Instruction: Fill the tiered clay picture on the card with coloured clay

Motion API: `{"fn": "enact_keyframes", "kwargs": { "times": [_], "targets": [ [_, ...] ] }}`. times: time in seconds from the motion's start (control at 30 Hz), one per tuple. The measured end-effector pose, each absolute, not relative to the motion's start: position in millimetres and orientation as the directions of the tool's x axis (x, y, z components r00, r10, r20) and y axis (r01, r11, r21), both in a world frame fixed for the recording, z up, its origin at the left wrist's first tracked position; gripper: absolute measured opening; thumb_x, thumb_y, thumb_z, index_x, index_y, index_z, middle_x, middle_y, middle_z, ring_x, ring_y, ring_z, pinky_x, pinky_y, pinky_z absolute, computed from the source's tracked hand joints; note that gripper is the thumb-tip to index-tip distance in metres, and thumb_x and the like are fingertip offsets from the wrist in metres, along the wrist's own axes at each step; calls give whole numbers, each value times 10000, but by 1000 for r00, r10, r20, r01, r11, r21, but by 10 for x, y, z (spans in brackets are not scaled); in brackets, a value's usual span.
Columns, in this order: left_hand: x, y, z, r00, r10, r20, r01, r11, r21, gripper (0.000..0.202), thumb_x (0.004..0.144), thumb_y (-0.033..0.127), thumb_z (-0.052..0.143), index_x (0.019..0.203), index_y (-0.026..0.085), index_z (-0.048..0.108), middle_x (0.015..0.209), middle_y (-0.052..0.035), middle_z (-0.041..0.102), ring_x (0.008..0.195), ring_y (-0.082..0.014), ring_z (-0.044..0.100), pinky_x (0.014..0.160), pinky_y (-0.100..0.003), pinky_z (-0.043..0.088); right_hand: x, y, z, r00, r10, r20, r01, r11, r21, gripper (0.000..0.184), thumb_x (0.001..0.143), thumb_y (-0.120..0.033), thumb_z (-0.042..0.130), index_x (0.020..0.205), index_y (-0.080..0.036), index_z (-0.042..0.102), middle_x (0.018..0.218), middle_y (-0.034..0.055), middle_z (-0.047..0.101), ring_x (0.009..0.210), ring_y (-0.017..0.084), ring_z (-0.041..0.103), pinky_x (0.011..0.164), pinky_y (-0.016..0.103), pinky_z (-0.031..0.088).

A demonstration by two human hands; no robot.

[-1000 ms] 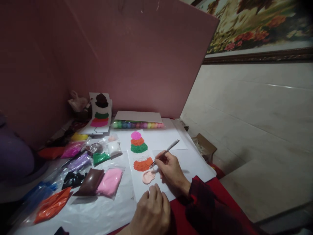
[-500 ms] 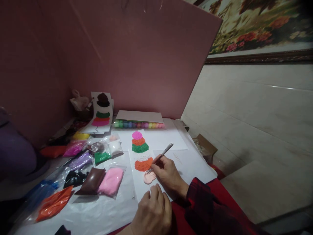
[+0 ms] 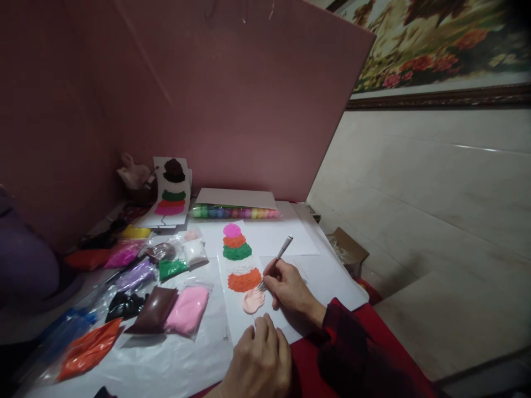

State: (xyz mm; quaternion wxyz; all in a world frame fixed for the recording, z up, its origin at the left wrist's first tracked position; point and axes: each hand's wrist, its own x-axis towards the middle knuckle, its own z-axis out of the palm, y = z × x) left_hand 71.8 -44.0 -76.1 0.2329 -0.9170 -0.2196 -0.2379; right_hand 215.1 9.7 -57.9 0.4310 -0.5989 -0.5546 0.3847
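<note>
Your right hand pinches a silver fork between thumb and fingers, tines by the upper-right edge of a pale pink patch. The patch sits just below an orange band on a white paper strip. Your left hand, fingers half curled, rests at the strip's near end; I cannot tell if it holds anything.

On my feed, a pink panel stands behind the tabletop, a painting hangs on the wall at right, and a box sits below. At left I see a bag and a purple thing I can't identify.
</note>
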Motion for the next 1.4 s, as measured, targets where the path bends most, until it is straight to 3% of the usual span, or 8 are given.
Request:
{"fn": "enact_keyframes", "kwargs": {
  "times": [0.27, 0.5, 0.6, 0.73, 0.97, 1.17, 1.4],
  "targets": [
    [703, -436, -795, 791, 281, 543, 509, -794, -332, 187, 793, 138, 475, 912, 75, 605, 888, -207, 687, 655, -238, 624, 504, -296, 472, 2193, 128, -566, 164, 982, 91, 394, 20, -919, 37, 766, -214, 487, 783, -180, 482, 570, -65, 521, 260, 58, 465, 217, 135, 309],
    [719, -440, -765, 773, 287, 566, 524, -792, -314, 174, 760, 144, 501, 869, 75, 618, 853, -200, 692, 635, -243, 623, 484, -301, 473, 2188, 94, -557, 268, 944, 190, 420, 63, -905, 102, 790, -278, 501, 810, -178, 496, 623, -39, 532, 299, 60, 461, 244, 163, 366],
    [719, -442, -759, 777, 287, 561, 521, -793, -316, 179, 763, 135, 497, 877, 72, 620, 852, -204, 693, 622, -246, 624, 473, -303, 473, 2151, 62, -589, 214, 954, 212, 422, 105, -900, 82, 786, -259, 521, 782, -177, 515, 598, -32, 537, 367, 83, 489, 304, 177, 394],
    [705, -437, -787, 793, 292, 534, 512, -794, -327, 202, 788, 126, 470, 921, 67, 609, 887, -207, 688, 650, -246, 630, 496, -305, 482, 2095, 34, -607, 139, 961, 238, 444, 155, -883, 31, 764, -186, 536, 742, -166, 544, 611, -8, 570, 542, 121, 553, 492, 208, 455],
    [703, -442, -803, 798, 298, 523, 508, -799, -320, 214, 807, 114, 439, 938, 66, 601, 907, -218, 683, 678, -256, 636, 511, -310, 488, 2104, 66, -580, 91, 973, 212, 461, 148, -875, 38, 755, -195, 543, 734, -166, 557, 629, -4, 580, 577, 132, 536, 538, 229, 439],
    [712, -442, -775, 795, 300, 527, 509, -802, -312, 209, 789, 113, 457, 920, 61, 613, 903, -220, 687, 655, -253, 638, 492, -307, 487, 2132, 94, -540, 94, 984, 151, 454, 92, -886, 33, 763, -193, 509, 731, -192, 518, 506, -51, 522, 413, 103, 467, 392, 199, 363],
    [727, -450, -718, 782, 292, 550, 511, -805, -300, 199, 726, 110, 509, 859, 68, 652, 857, -214, 702, 620, -264, 645, 463, -312, 498, 2153, 116, -532, 127, 974, 189, 461, 111, -881, 34, 773, -180, 493, 744, -182, 512, 496, -58, 517, 342, 72, 438, 339, 170, 341]
  ]
}}
